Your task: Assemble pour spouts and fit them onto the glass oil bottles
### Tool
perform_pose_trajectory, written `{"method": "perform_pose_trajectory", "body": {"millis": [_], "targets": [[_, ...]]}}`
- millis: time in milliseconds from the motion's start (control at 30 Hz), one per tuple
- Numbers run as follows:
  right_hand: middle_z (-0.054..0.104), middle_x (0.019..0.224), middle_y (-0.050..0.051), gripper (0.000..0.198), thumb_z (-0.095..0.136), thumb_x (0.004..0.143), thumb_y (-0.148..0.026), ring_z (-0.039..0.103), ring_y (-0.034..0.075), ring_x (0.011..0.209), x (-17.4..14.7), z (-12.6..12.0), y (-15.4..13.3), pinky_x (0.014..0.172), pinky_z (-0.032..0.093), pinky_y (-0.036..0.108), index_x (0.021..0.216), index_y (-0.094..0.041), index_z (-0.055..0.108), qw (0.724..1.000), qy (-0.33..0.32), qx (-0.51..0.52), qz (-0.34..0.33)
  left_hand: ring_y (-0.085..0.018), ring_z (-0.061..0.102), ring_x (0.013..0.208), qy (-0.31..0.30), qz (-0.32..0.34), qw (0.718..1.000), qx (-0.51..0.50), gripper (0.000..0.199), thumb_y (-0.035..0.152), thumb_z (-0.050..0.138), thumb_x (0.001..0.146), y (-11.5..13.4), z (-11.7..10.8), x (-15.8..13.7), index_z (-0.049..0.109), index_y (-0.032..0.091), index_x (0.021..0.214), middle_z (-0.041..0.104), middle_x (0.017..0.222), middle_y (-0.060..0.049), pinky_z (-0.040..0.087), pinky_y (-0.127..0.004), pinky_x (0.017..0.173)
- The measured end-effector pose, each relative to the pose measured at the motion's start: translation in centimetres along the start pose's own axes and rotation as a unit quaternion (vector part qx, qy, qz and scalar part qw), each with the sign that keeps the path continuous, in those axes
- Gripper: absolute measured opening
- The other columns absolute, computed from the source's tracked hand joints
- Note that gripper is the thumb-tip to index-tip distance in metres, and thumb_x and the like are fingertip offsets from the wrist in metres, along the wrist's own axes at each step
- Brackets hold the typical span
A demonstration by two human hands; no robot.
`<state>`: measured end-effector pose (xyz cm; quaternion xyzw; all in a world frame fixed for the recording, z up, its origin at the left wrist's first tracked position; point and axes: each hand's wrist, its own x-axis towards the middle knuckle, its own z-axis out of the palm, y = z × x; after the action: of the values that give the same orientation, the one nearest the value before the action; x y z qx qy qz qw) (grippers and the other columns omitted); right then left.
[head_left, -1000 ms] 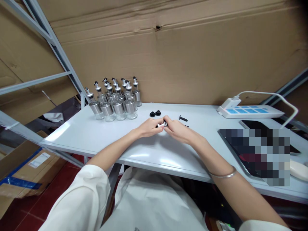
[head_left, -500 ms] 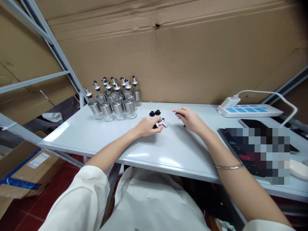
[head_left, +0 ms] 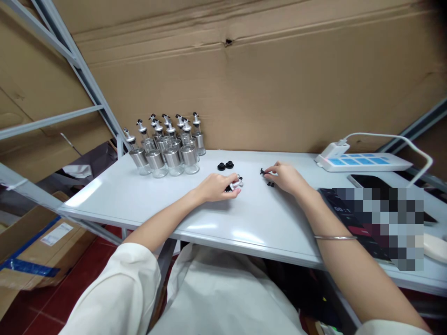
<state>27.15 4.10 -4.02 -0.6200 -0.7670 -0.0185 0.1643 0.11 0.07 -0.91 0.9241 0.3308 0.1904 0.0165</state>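
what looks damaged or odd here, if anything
A small dark hole in the creased cardboard behind the table looks like a tear. No spill shows. The silvery spout in the left hand and the black part at the right hand are too small to judge.

The person at the table wears loose, off-white sleeves. The left sleeve (head_left: 115,284) is roomy, creased with soft folds, and ends around the elbow in a wide, plain opening. Of the right sleeve (head_left: 391,326) I catch only a strip of the same pale cloth near its hem. The front of the clothing (head_left: 226,284) is pale too, a touch greyer to my eye, with broad, gentle wrinkles. A thin, silvery bangle (head_left: 335,237), smooth and shiny, circles the right forearm. The left hand (head_left: 218,187) and right hand (head_left: 284,177) are bare.
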Motion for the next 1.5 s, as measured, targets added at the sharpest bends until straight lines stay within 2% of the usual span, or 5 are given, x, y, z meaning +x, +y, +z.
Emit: {"method": "perform_pose_trajectory", "body": {"millis": [300,467,733,1133,1500], "targets": [[0.066,0.092,0.009,0.027,0.048,0.072,-0.003,0.062,0.018,0.076,-0.3,-1.0,0.3,0.072,0.045,0.026,0.081,-0.016,0.071,1.0,-0.02,-0.013,0.019,-0.011,0.049,0.047,0.005,0.007,1.0,-0.012,0.02,0.039,0.043,0.083,0.0,0.0,0.0,0.05,0.02,0.087,0.052,0.055,0.005,0.03,-0.022,0.053],[0.069,0.095,0.01,0.033,0.047,0.074,-0.003,0.064,0.021,0.085,-0.2,-0.9,0.4,0.079,0.046,0.025,0.087,-0.017,0.074,0.998,-0.058,-0.022,0.019,-0.011,0.049,0.047,-0.003,0.002,1.0,-0.015,0.021,0.039,0.042,0.084,0.0,0.0,0.0,0.05,0.02,0.087,0.053,0.055,0.004,0.03,-0.022,0.053],[0.066,0.119,0.01,0.043,0.042,0.074,0.0,0.059,0.025,0.11,0.0,0.2,0.8,0.095,0.044,0.033,0.095,-0.016,0.075,0.998,-0.039,-0.012,-0.046,-0.012,0.052,0.05,-0.01,-0.002,1.0,-0.004,0.022,0.04,0.043,0.085,0.1,-0.1,0.0,0.051,0.02,0.09,0.058,0.058,0.003,0.032,-0.022,0.054],[0.069,0.113,0.011,0.044,0.041,0.074,-0.001,0.063,0.023,0.106,0.4,0.8,1.2,0.093,0.044,0.027,0.101,-0.014,0.073,0.997,-0.05,0.009,-0.051,-0.016,0.062,0.062,0.005,-0.039,0.999,-0.01,0.037,0.047,0.051,0.082,0.0,0.0,0.1,0.045,0.018,0.104,0.066,0.084,-0.004,0.041,-0.025,0.059],[0.07,0.11,0.013,0.033,0.046,0.079,-0.008,0.062,0.023,0.103,0.4,0.9,1.5,0.093,0.043,0.029,0.093,-0.016,0.074,0.999,-0.034,0.006,-0.039,-0.014,0.058,0.055,-0.015,-0.035,0.999,-0.01,0.034,0.046,0.05,0.083,0.2,-0.4,0.2,0.046,0.019,0.102,0.063,0.076,0.0,0.037,-0.024,0.056]]}}
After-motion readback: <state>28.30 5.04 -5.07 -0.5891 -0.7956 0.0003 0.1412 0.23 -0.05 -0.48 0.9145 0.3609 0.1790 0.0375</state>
